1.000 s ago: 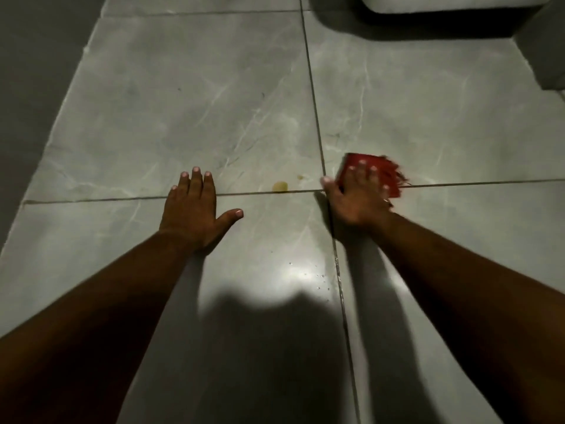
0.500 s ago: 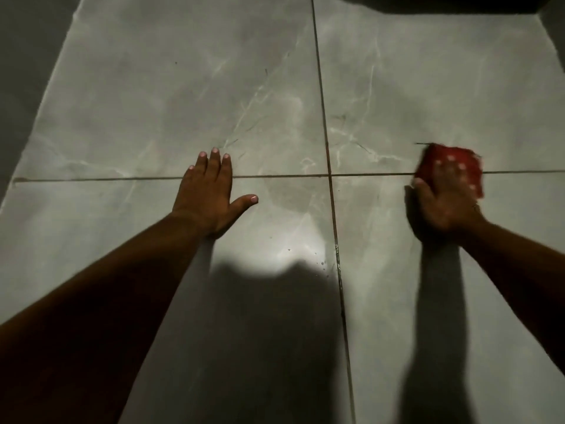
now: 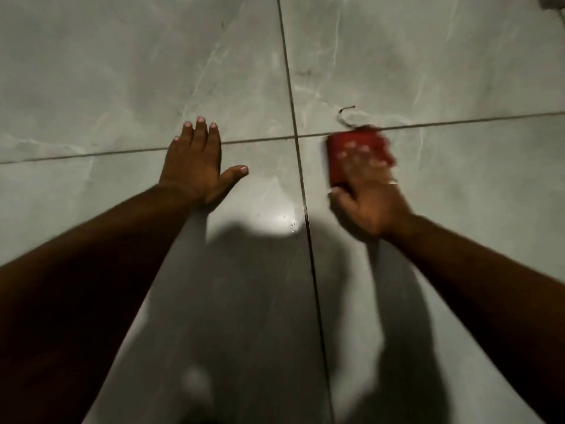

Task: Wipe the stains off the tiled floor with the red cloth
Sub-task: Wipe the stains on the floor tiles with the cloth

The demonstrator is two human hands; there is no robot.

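Note:
My right hand [image 3: 368,197] presses flat on the folded red cloth [image 3: 339,154], which lies on the grey tiled floor [image 3: 122,71] just right of the vertical grout line and just below the horizontal one. The hand and cloth are blurred by motion. A loose dark thread [image 3: 345,116] trails from the cloth's far edge. My left hand [image 3: 195,166] rests palm down on the lower left tile, fingers spread, holding nothing. No stain is visible on the tiles around the grout crossing.
Large grey marbled tiles fill the view, split by dark grout lines [image 3: 301,179]. A bright light reflection [image 3: 284,215] sits between my hands. My shadow covers the near floor. A dark object's corner [image 3: 553,1] shows at the top right.
My right hand slid the red cloth right, then back left toward the grout crossing. The yellow spot seen a second ago no longer shows. My left hand stayed planted.

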